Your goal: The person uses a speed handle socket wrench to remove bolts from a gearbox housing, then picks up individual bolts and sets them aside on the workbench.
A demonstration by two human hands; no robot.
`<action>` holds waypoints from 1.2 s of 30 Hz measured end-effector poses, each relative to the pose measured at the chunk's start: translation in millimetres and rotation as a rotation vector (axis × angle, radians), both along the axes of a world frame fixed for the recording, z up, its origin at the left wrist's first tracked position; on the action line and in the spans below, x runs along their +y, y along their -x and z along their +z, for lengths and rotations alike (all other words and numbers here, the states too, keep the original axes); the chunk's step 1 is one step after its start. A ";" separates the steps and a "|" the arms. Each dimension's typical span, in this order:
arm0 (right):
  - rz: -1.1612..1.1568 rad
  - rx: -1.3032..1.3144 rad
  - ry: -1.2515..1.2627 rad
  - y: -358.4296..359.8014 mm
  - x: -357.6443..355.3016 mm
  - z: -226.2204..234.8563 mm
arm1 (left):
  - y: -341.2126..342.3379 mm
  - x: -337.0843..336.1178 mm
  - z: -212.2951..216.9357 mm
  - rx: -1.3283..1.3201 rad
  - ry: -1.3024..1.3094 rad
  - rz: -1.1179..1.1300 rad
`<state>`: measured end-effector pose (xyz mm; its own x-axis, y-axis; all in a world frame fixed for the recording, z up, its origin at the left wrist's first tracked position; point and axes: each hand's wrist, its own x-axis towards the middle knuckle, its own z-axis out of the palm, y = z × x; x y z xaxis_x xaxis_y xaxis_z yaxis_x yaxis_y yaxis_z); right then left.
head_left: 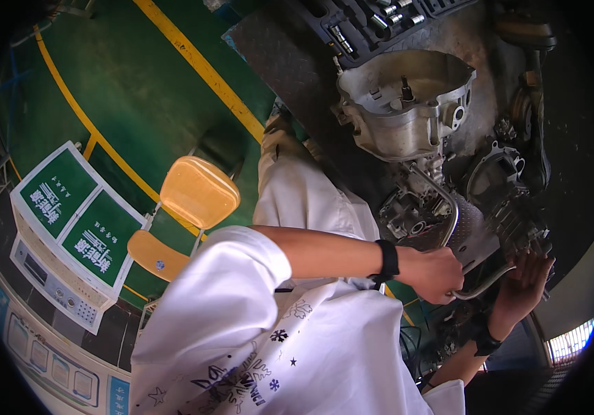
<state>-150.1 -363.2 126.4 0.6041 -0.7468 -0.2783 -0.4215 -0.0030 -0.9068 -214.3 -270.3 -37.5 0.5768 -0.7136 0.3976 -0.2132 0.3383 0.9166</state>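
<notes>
My left hand (434,275) is wrapped in a fist round the crank of a bent metal speed brace (455,214). At the near end of the brace is my right hand (526,280), its fingers curled about the handle. The brace's far tip reaches the lower side of a large grey cast bell-shaped housing (401,128); exactly what it sits on there is hard to make out. A dark shaft (406,88) stands up inside the housing. Beneath and beside the brace lie dirty cast metal parts (407,211).
An open black socket case (352,28) lies beyond the housing on the dark metal bench (276,48). More castings (497,169) crowd the right side. To the left stand a yellow chair (200,192) and a white cabinet with green panels (69,214) on a green floor with yellow lines.
</notes>
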 end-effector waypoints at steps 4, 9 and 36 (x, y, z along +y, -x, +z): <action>0.525 -0.071 -0.319 29.7 -59.6 10.6 | -26.5 65.4 12.6 0.087 -0.014 0.056; 0.403 -0.161 0.023 66.7 -4.5 3.6 | -115.4 54.5 11.5 0.355 0.096 0.641; -0.009 -0.126 0.010 43.8 -26.4 -9.9 | -35.2 71.2 29.4 0.110 -0.151 -0.100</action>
<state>-194.0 -389.6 116.5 0.6273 -0.7544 -0.1935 -0.3043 -0.0086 -0.9525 -179.1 -199.0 -8.0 0.5344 -0.8160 0.2204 -0.0812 0.2100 0.9743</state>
